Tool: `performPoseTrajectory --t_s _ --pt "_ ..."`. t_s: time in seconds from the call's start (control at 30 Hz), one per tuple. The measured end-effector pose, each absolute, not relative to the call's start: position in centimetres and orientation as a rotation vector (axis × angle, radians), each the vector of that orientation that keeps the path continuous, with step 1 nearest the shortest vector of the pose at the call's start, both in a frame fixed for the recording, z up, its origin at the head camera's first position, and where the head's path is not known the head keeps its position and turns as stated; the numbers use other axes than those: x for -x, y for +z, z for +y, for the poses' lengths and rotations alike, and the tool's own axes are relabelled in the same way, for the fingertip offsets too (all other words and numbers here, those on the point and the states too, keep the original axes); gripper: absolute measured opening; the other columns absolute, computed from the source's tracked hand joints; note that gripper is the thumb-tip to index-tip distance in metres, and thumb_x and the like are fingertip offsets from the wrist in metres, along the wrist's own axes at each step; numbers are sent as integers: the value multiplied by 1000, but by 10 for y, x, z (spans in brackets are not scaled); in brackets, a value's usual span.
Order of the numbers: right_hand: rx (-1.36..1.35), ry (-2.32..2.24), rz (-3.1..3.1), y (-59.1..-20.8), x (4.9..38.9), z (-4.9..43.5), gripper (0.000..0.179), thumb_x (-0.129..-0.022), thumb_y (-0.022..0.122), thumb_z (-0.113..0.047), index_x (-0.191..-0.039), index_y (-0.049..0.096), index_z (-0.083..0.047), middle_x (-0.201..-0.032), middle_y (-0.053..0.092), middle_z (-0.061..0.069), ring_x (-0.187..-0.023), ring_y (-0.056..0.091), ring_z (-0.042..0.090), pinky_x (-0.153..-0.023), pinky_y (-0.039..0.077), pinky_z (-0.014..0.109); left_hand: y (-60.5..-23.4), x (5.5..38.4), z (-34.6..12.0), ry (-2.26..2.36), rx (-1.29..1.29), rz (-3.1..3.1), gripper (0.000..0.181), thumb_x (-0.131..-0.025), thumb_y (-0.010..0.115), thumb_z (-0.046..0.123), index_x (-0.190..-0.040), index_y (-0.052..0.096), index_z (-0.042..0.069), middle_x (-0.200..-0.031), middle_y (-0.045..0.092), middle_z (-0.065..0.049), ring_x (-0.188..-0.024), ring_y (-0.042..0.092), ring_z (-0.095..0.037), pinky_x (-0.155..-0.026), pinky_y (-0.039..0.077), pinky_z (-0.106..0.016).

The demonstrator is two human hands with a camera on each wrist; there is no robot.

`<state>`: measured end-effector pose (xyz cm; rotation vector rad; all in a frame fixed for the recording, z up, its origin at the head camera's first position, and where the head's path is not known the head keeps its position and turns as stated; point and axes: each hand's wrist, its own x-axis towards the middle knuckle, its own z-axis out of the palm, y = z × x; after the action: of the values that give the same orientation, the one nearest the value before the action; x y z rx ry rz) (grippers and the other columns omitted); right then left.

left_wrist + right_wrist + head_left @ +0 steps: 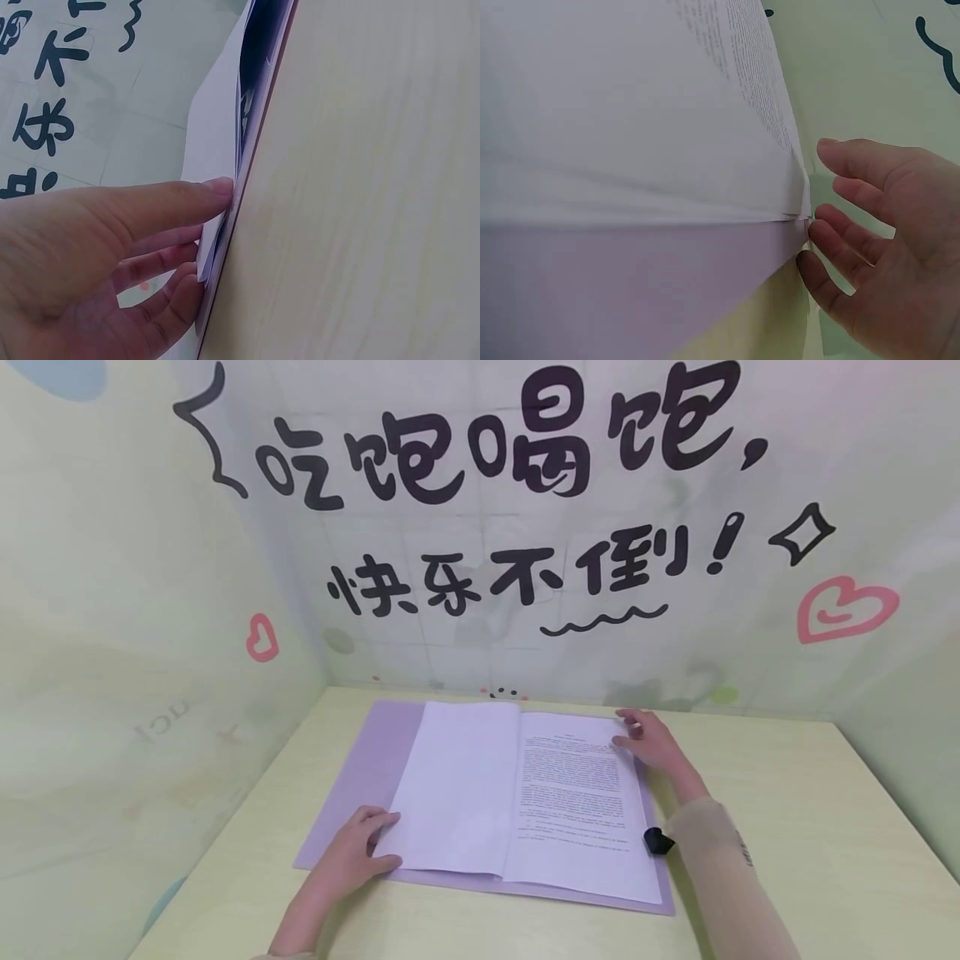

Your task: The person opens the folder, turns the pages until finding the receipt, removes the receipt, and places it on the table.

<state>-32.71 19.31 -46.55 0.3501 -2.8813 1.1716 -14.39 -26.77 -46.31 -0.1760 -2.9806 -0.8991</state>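
Observation:
A purple folder (390,735) lies spread on the table, with white sheets on top of it. The left page (457,785) is blank and the right page (573,827) carries printed text. At the lower left corner of the sheets is my left hand (351,856); in the left wrist view its thumb (180,208) touches the near edge of the papers (214,135) and its fingers bend loosely at the side edge. My right hand (651,745) is at the far right corner of the printed page. Its loosely bent fingers (847,236) are right at that corner, with nothing gripped.
A pale wood-look table (795,810) extends on both sides of the folder. Behind it hangs a light backdrop (480,652) with large black characters and pink hearts. By the right sleeve (712,839) there is a small black object (658,841), overlapping the folder's right edge.

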Motion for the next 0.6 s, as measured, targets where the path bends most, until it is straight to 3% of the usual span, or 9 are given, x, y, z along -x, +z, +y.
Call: performPoseTrajectory --t_s 0.33,0.6 --pt "-382 1297 -2928 -473 323 207 62 -91 67 -15 -143 41 8 -140 45 33 -126 45 47 -109 36 60 -465 144 -270 -922 173 -2977 61 -72 86 17 -127 64 3 -123 58 -10 -86 47 -10 -78 46 -25" --pt "-445 1276 -2972 -474 326 214 69 -88 70 -12 -146 38 7 -143 39 34 -126 41 47 -110 32 61 -465 144 -269 -925 175 -2970 61 -72 86 16 -127 64 3 -121 58 -9 -84 47 -9 -77 46 -25"
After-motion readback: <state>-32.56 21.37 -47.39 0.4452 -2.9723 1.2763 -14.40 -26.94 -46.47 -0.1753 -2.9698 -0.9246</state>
